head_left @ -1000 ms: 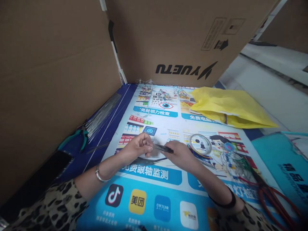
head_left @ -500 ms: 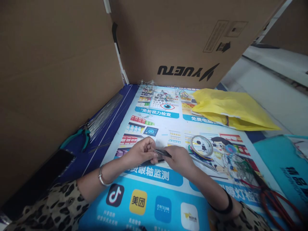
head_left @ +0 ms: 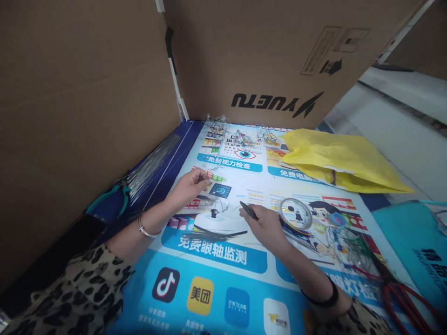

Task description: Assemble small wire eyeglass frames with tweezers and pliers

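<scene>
My left hand (head_left: 190,186) is raised over the left part of the printed sheet, thumb and fingertips pinched together. Whatever may be between them is too small to make out. My right hand (head_left: 267,228) grips a dark pointed tool (head_left: 248,211), its tip aimed up and to the left; most of it is hidden in the palm. Between the hands, a small bent wire piece (head_left: 216,209) with a dark spot lies on the sheet. Nearer to me lies a bundle of thin dark wires (head_left: 214,234). A roll of clear tape (head_left: 296,214) rests beside my right hand, over coloured wires.
Cardboard panels (head_left: 272,56) stand behind and to the left. Teal-handled pliers (head_left: 124,200) and long silvery wires (head_left: 150,163) lie at left. A yellow bag (head_left: 342,158), a teal bag (head_left: 408,232) and red-handled scissors (head_left: 401,293) are at right. Tangled wire pieces (head_left: 240,138) lie at the back.
My hands were together at the dark tool. Now the left has moved up and left, away from it; the right keeps the tool. The wires beneath have come into view.
</scene>
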A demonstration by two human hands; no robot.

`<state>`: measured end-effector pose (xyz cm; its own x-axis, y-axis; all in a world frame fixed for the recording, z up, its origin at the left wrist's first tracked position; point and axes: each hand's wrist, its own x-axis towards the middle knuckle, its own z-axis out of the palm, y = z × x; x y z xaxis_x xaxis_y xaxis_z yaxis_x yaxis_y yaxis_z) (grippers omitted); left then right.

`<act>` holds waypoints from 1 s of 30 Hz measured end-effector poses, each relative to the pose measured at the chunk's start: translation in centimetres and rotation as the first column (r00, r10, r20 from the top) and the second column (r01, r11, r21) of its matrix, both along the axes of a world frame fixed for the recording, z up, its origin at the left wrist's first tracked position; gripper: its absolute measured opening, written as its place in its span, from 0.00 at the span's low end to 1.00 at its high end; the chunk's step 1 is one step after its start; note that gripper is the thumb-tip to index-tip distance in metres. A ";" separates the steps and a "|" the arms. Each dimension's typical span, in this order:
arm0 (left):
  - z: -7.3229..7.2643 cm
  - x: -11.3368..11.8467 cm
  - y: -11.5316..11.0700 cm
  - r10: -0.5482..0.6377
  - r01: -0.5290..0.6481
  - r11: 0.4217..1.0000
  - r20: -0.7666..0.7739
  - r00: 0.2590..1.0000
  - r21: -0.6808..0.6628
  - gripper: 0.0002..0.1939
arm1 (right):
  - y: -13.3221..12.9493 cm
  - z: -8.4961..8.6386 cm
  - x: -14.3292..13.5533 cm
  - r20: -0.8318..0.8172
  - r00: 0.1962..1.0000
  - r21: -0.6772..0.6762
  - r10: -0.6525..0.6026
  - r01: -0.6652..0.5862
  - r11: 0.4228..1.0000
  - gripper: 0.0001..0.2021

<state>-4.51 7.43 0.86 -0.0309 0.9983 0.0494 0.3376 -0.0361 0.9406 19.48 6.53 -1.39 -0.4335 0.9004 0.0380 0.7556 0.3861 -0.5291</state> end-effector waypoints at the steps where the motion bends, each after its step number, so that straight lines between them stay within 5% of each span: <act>1: 0.0 0.0 0.3 -0.031 0.031 1.000 -0.067 0.997 -0.004 0.06 | 0.0 -0.1 0.0 -0.003 1.000 0.008 -0.007 0.007 1.000 0.17; 5: 0.1 0.2 0.2 -0.079 0.077 0.997 -0.280 0.957 -0.017 0.09 | 0.4 -0.2 -0.3 0.029 0.999 0.045 -0.028 0.026 0.999 0.16; 15: -0.7 0.5 -1.1 -0.170 0.163 0.985 -0.476 0.863 -0.056 0.11 | 1.9 -0.7 -1.8 0.050 0.999 0.066 -0.022 0.019 0.998 0.14; 30: -0.2 0.4 -1.5 -0.210 0.187 0.978 -0.479 0.852 -0.094 0.15 | 1.2 -0.9 -1.0 0.065 0.998 0.113 0.009 -0.016 0.993 0.12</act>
<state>-4.13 5.97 0.66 0.1849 0.9821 -0.0364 0.7402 -0.1148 0.6626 18.45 7.77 -2.27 -0.4493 0.8864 0.1115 0.7812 0.4504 -0.4322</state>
